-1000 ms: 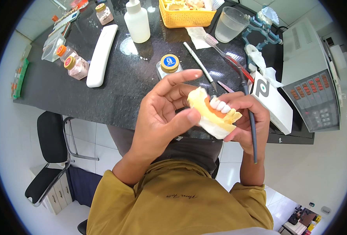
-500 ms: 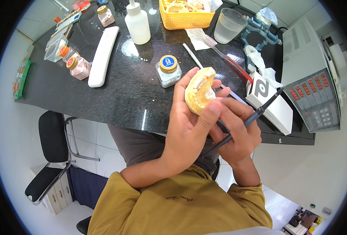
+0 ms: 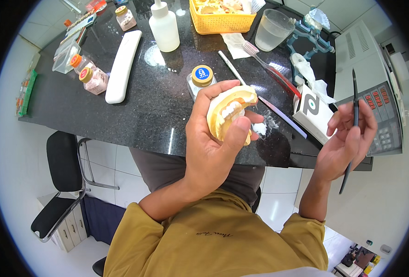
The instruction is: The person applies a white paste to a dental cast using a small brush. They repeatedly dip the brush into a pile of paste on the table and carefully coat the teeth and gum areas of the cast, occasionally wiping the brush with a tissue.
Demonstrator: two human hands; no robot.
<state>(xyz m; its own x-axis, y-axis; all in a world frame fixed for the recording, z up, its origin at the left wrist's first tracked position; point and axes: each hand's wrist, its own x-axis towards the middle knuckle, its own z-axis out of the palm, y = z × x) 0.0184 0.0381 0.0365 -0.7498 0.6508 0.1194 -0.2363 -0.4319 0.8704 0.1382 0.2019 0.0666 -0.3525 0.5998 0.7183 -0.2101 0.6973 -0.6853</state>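
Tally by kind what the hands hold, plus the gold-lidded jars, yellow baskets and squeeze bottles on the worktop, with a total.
Dental model, in left hand: 1
Slim black tool, in right hand: 1
Gold-lidded jars: 3
Yellow basket: 1
Squeeze bottle: 1
Total: 7

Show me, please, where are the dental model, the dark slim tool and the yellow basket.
Dental model (image 3: pixel 231 109): head view, on its white teeth.
Dark slim tool (image 3: pixel 356 111): head view, on its shaft.
Yellow basket (image 3: pixel 223 25): head view, on its near wall.
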